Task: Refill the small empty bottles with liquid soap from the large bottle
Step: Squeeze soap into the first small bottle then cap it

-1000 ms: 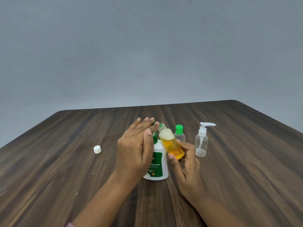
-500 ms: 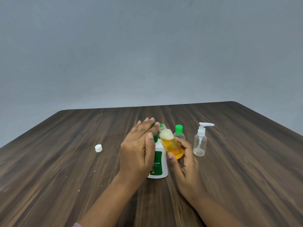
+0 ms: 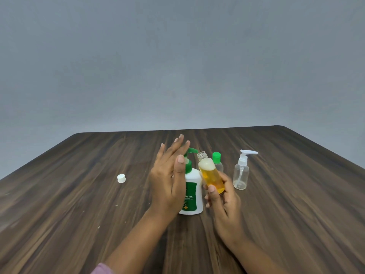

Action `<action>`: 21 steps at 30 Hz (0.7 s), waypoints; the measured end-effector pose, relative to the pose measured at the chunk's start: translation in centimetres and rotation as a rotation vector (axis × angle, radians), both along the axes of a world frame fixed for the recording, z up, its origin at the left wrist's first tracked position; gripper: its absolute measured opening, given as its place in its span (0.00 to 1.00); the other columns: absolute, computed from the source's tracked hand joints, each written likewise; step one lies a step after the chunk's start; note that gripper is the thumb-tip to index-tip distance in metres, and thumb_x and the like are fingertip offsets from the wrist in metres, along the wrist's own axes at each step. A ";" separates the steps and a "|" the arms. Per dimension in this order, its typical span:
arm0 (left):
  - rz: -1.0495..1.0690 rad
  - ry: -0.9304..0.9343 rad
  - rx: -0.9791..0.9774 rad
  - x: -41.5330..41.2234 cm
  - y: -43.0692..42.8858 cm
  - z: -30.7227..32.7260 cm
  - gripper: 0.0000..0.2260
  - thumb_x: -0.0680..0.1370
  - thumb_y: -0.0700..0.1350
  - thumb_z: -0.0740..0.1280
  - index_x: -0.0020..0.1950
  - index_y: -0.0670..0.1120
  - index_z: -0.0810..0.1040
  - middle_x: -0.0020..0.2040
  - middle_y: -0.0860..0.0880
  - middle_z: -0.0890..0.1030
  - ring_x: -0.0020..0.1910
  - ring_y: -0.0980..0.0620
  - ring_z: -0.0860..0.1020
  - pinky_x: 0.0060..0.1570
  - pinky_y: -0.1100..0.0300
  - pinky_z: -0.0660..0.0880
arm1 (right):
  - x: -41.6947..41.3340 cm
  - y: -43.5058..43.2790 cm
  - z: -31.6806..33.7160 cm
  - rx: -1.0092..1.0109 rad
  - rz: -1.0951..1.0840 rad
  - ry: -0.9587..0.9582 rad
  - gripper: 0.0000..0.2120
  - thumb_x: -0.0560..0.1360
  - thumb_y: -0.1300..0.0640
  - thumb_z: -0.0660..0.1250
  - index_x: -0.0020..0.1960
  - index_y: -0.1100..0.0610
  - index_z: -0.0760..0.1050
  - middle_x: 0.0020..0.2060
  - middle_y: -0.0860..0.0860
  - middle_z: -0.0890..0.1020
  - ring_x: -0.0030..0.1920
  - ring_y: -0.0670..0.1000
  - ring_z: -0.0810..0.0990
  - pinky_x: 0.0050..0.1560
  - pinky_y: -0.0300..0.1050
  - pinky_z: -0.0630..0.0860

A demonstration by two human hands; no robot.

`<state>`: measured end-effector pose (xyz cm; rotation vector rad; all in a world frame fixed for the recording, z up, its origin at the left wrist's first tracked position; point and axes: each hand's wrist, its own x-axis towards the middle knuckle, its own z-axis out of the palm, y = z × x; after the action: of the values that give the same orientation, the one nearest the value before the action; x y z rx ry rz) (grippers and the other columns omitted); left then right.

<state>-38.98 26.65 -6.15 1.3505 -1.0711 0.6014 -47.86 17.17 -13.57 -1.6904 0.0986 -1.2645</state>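
A large white soap bottle (image 3: 193, 191) with a green pump stands upright mid-table. My left hand (image 3: 168, 177) is flat with straight fingers, raised beside and slightly above the pump head, partly hiding the bottle. My right hand (image 3: 222, 196) grips a small uncapped clear bottle (image 3: 211, 175), tilted, filled with orange soap and foam at its top, its mouth just right of the pump's spout. Behind it stand a small clear bottle with a green cap (image 3: 217, 163) and a clear bottle with a white pump (image 3: 241, 173).
A loose white cap (image 3: 121, 178) lies on the dark wooden table (image 3: 79, 204) to the left. A plain grey wall rises behind the table's far edge.
My left hand has lifted off the green pump head, which now shows raised. The small orange bottle has drawn slightly right, away from the spout.
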 end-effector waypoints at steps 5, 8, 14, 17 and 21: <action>0.116 0.218 -0.172 2.5 0.9 0.2 0.13 0.79 0.45 0.61 0.61 0.49 0.77 0.62 0.55 0.77 0.55 0.49 0.80 0.50 0.63 0.77 | 0.2 -0.5 -0.7 0.026 -0.038 -0.005 0.16 0.77 0.44 0.61 0.62 0.48 0.71 0.40 0.59 0.79 0.35 0.58 0.76 0.33 0.62 0.74; 0.398 0.329 -0.034 7.7 2.3 -2.2 0.13 0.77 0.37 0.65 0.61 0.43 0.78 0.64 0.45 0.76 0.48 0.46 0.79 0.43 0.70 0.71 | 0.2 -0.4 -0.5 0.031 -0.027 -0.013 0.15 0.76 0.43 0.62 0.60 0.46 0.71 0.41 0.58 0.80 0.36 0.58 0.77 0.33 0.60 0.75; 0.636 0.308 0.878 14.8 5.0 -6.6 0.23 0.78 0.38 0.62 0.74 0.46 0.65 0.75 0.42 0.62 0.75 0.40 0.57 0.71 0.43 0.59 | 0.1 -0.1 -0.2 0.007 -0.018 -0.012 0.15 0.75 0.38 0.62 0.59 0.43 0.71 0.39 0.57 0.79 0.35 0.57 0.76 0.33 0.58 0.75; 0.610 0.240 1.044 15.7 5.6 -7.0 0.24 0.78 0.36 0.59 0.74 0.47 0.65 0.76 0.43 0.61 0.74 0.40 0.59 0.71 0.47 0.60 | 0.1 -0.2 -0.2 0.003 -0.021 -0.007 0.17 0.76 0.38 0.62 0.59 0.45 0.71 0.39 0.57 0.78 0.34 0.57 0.76 0.33 0.58 0.74; 0.585 0.211 1.124 15.7 5.8 -7.0 0.19 0.77 0.35 0.59 0.68 0.44 0.73 0.70 0.45 0.69 0.67 0.44 0.68 0.61 0.51 0.72 | 0.2 -0.3 -0.3 -0.008 -0.025 -0.002 0.16 0.76 0.38 0.61 0.59 0.45 0.71 0.38 0.56 0.78 0.34 0.55 0.76 0.32 0.56 0.74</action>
<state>-23.25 32.46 -13.17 2.6937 -0.8256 0.2140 -47.70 16.88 -13.84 -1.6992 0.1135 -1.2868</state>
